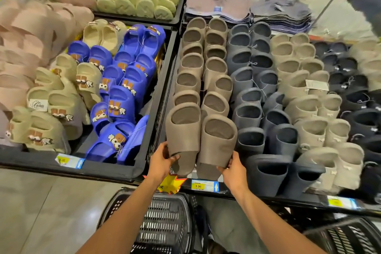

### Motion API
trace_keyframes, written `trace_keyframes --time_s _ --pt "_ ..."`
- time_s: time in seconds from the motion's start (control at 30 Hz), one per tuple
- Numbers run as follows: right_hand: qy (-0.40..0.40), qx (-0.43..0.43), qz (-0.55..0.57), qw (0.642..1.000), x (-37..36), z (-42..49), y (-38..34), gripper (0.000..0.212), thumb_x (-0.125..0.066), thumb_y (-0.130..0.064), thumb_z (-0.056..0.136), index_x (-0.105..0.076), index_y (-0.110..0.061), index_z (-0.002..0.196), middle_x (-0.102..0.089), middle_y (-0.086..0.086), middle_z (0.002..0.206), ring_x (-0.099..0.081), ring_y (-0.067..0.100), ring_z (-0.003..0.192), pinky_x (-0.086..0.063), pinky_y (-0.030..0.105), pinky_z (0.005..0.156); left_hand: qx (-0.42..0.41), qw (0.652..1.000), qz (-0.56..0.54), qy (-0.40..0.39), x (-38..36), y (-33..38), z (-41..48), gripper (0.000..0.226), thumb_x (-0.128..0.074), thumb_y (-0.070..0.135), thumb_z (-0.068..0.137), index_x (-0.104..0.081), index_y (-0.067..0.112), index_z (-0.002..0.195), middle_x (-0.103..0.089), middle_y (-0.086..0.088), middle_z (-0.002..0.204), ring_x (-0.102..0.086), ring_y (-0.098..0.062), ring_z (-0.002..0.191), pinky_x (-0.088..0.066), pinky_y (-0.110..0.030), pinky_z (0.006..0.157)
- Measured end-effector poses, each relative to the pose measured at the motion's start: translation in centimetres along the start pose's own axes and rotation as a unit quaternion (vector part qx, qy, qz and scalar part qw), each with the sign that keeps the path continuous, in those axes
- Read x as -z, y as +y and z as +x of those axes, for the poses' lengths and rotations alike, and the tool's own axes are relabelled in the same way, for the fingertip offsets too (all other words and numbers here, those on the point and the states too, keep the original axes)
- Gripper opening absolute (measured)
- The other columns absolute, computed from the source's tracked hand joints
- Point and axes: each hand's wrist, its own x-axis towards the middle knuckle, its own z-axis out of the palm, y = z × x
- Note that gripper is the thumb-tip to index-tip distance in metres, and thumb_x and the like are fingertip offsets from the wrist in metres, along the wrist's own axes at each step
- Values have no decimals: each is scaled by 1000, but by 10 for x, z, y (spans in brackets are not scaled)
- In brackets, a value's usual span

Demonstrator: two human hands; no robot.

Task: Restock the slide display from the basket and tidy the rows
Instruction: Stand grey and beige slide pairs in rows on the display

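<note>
While the left hand (162, 160) and the right hand (233, 169) each grip one taupe slide, I watch from my remote seat through the head camera, taking the yellow price label (199, 186) on the shelf edge (268, 197) as my mark.

Directly above the label, the left taupe slide (183, 130) and the right taupe slide (218, 142) stand touching side by side, toe ends down. They sit at the near end of the two taupe rows (191, 62) that run away from the label. The left hand's fingers are curled round the lower left edge of the left taupe slide, thumb across its toe end. The right hand's fingers are clamped on the lower right corner of the right taupe slide.

Right of the label come dark grey slides (251, 97), then cream slides (305, 93). Just left of the label hangs a yellow starburst tag (171, 183). Farther left, in a separate bin, lie blue slides (121, 93) and beige slides (57, 99), both with charms.

Below the label, between the two forearms, is the black basket (160, 222); I cannot tell what it holds. A second basket (346, 237) shows low and right of the label.
</note>
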Motion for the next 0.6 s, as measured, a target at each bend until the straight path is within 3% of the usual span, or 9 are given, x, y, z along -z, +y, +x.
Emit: trace_keyframes --time_s 0.17,0.3,0.47,0.6 --pt "-10 -20 -15 1000 -11 2 17 56 -74 -4 80 -49 -17 129 -71 4 112 -65 23 105 -52 37 91 15 998 58 -3 3 -14 2 49 -71 -4 81 -56 18 122 -68 -3 113 -63 -21 109 -51 -41 98" --pt "-17 -38 -33 999 -18 4 22 53 -69 -4 84 -46 -17 130 -68 8 114 -64 27 104 -52 38 90 19 989 145 -25 4 -21 3 49 -69 -4 82 -53 9 127 -66 -9 119 -61 -22 109 -49 -32 92" --pt "-26 -48 -86 995 -22 9 25 48 -62 -6 87 -45 -15 131 -65 14 115 -62 30 99 -49 33 80 18 965 259 -30 2 -19 6 43 -67 -1 84 -54 6 124 -66 -15 119 -61 -32 110 -50 -35 89" --pt "-40 -58 -114 991 -24 10 27 45 -60 -7 88 -42 -17 128 -64 12 112 -60 22 86 -53 36 76 10 965 261 -28 0 -18 0 68 -67 6 84 -35 14 144 -66 -14 117 -62 -32 106 -51 -37 85"
